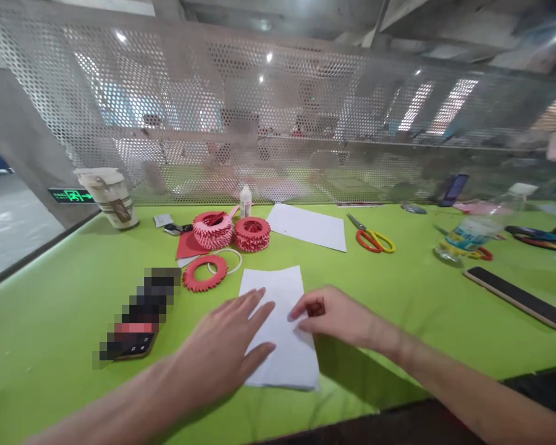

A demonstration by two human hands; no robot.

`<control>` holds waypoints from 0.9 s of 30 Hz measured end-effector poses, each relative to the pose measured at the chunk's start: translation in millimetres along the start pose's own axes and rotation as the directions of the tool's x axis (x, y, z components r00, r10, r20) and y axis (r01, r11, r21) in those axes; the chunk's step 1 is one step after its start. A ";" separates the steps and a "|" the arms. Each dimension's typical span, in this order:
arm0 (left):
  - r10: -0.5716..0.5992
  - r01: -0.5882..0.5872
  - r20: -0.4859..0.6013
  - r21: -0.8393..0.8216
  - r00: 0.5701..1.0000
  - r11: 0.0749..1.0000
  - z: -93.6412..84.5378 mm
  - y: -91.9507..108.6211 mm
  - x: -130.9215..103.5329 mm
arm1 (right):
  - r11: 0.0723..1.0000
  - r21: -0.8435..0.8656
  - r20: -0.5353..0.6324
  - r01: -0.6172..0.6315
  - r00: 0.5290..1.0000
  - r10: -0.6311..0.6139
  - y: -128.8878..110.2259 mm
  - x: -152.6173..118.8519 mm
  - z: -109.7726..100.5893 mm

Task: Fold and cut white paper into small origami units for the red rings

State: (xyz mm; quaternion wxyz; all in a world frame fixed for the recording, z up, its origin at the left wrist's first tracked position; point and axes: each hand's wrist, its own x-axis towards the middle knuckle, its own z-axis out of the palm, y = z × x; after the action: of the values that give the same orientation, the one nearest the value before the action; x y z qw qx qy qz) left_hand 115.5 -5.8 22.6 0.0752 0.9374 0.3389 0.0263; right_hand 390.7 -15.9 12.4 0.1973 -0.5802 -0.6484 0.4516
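A white sheet of paper (285,352), seemingly folded, lies upright to me on the green table. My left hand (234,334) rests flat over its left side with fingers spread. At the right edge of the paper is my right hand (328,315), thumb and fingers curled with a gap between them; whether they grip the edge I cannot make out. Beyond the paper sit a red paper ring with a zigzag rim (205,273), a pink-and-red pleated paper ring (213,232) and a red pleated paper ring (252,235).
Behind the rings stands a white glue bottle (245,201). Another white sheet (310,225) and scissors (371,235) lie farther back. One phone (141,343) is at left, another phone (516,296) at right near a plastic bottle (475,232). A paper cup (111,198) stands far left before a perforated screen (278,111).
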 end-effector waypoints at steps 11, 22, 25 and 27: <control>0.103 -0.099 -0.083 0.056 0.991 0.994 40.2 -14.2 -21.3 | 0.582 -0.719 0.104 0.380 0.887 -0.450 9.8 -30.5 37.5; 0.106 -0.103 -0.121 0.038 0.987 0.994 45.2 -17.9 -20.5 | 0.585 -0.798 -0.095 0.142 0.930 -0.355 49.6 42.1 -25.6; 0.110 -0.102 -0.159 0.057 0.981 0.993 46.0 -17.8 -20.2 | 0.556 -0.805 -0.045 0.207 0.913 -0.405 50.1 38.8 -23.1; 0.122 -0.112 -0.165 0.064 0.979 0.992 47.5 -18.7 -19.4 | 0.550 -0.803 -0.030 0.230 0.906 -0.422 49.2 34.7 -18.8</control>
State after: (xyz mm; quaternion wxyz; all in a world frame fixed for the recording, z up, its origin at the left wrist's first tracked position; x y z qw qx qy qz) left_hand 93.5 -9.8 -27.2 0.0190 0.9519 0.2889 0.1005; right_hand 424.9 19.1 -27.3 0.0753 -0.5215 -0.8498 0.0111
